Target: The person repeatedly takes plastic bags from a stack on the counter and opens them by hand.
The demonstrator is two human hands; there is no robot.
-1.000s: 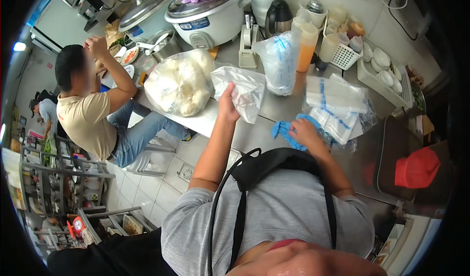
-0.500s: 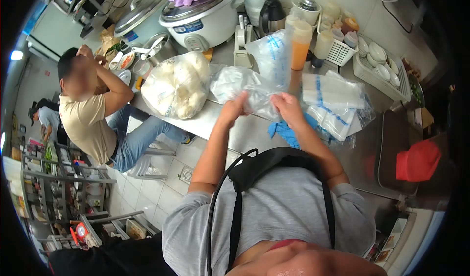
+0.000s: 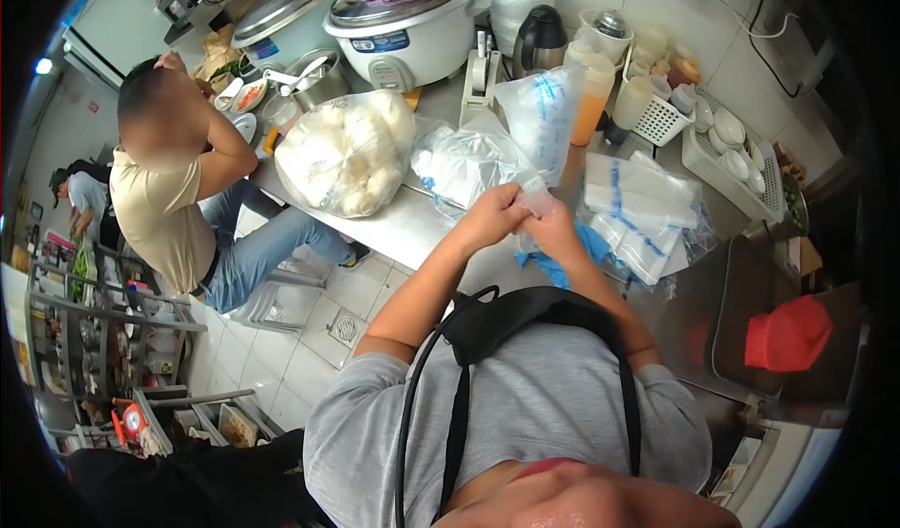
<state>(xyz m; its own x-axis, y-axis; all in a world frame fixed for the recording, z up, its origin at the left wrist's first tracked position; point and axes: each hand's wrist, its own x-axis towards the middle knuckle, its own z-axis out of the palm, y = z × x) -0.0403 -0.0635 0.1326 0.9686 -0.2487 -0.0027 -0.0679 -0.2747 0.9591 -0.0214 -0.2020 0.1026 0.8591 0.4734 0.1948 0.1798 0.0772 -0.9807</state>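
Note:
A clear plastic bag with pale contents lies on the steel table, its mouth gathered towards me. My left hand is closed on the gathered end of this bag. Right beside it, my right hand grips the same end, and the two hands touch. What exactly the fingertips pinch is partly hidden. Left of the bag sits a larger, full plastic bag of white, rounded pieces. Behind my hands stands a clear bag with blue print. A blue cloth lies beneath my right hand.
Flat packs of plastic bags lie at right. Behind are a rice cooker, an orange sauce bottle, a white basket of bottles and a rack of bowls. A seated person is at the table's left.
My hands have come together at the bag's end, the left moving right. Earlier they were apart, stretching the plastic between them. The view has shifted slightly.

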